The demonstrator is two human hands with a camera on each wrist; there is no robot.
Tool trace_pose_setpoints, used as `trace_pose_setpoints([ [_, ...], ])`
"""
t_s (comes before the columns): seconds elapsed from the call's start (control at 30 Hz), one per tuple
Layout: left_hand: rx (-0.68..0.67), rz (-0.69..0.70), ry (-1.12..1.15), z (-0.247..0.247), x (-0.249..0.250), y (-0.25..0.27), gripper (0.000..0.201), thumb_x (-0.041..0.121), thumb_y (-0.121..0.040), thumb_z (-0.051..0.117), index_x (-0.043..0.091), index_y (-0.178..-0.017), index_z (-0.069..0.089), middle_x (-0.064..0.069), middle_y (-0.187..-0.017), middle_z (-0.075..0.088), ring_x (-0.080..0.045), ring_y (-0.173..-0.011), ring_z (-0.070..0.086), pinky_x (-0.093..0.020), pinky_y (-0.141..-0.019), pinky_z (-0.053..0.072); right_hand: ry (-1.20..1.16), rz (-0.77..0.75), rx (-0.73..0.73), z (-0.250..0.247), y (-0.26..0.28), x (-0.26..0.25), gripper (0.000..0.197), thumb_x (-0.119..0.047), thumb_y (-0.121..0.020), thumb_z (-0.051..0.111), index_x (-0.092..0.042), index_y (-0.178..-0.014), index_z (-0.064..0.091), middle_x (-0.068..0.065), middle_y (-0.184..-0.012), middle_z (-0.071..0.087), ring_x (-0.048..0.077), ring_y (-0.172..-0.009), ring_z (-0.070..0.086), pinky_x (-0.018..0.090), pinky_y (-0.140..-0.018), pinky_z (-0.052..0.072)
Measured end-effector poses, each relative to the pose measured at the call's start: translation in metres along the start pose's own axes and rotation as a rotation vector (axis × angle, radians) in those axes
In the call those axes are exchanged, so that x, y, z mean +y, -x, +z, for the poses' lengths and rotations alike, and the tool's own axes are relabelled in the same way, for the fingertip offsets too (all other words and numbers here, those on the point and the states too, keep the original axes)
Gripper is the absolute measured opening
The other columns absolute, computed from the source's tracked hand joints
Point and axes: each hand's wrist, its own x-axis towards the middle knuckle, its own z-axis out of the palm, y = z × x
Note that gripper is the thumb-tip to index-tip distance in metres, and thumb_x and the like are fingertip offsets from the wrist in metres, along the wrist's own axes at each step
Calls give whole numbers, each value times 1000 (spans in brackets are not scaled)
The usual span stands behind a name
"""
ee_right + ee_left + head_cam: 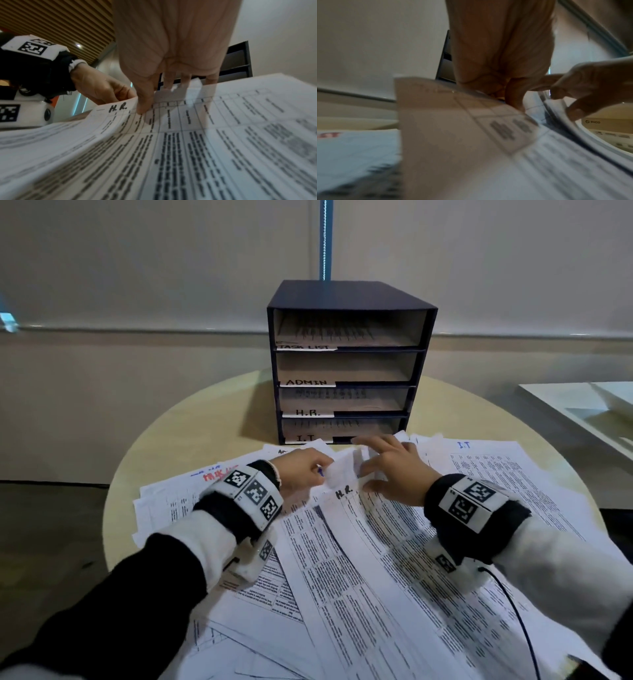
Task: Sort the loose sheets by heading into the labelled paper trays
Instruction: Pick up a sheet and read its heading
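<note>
A dark blue tray unit [342, 294] stands at the back of the round table, its shelves labelled TASK LIST, ADMIN, H.R. [308, 412] and I.T. from top to bottom. Loose printed sheets cover the table in front of it. A sheet headed H.R. [344, 493] [118, 108] lies on top with its far edge lifted. My left hand [308, 470] [501, 54] pinches that edge beside the heading. My right hand [394, 470] [171, 40] has its thumb on the sheet's face and its fingers behind the raised edge.
A sheet headed I.T. [464, 445] lies at the right of the pile, one with red lettering [219, 474] at the left. Bare tabletop [205, 422] shows left of the trays. A white surface [582, 412] stands to the right. A black cable [513, 604] trails from my right wrist.
</note>
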Motion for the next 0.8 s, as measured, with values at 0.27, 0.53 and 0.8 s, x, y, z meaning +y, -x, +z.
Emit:
trace_pose_setpoints([
  [0.27,297,24,329,10,7,-13,6,13,-91,56,13,-95,60,1,-88,61,-10,-78,56,-15,-67,45,-21,237,-11,3,-6,12,23,-21,-91,51,-21,-109,64,-4,-119,56,17,-122,43,47,-109,15],
  [0.53,52,-158,888,16,2,-17,37,23,-86,63,3,-115,52,-10,-107,60,-24,-99,59,-36,-94,48,-170,276,209,-16,-30,15,14,-15,-91,48,-14,-94,61,3,-118,53,22,-120,42,48,-107,20],
  [0.8,303,-290,1196,14,-8,-32,33,-1,-95,43,-8,-127,49,-23,-126,57,-35,-116,55,-44,-99,45,-189,578,236,-20,-43,27,55,-36,-88,57,-12,-133,36,8,-150,22,29,-138,20,56,-111,8],
])
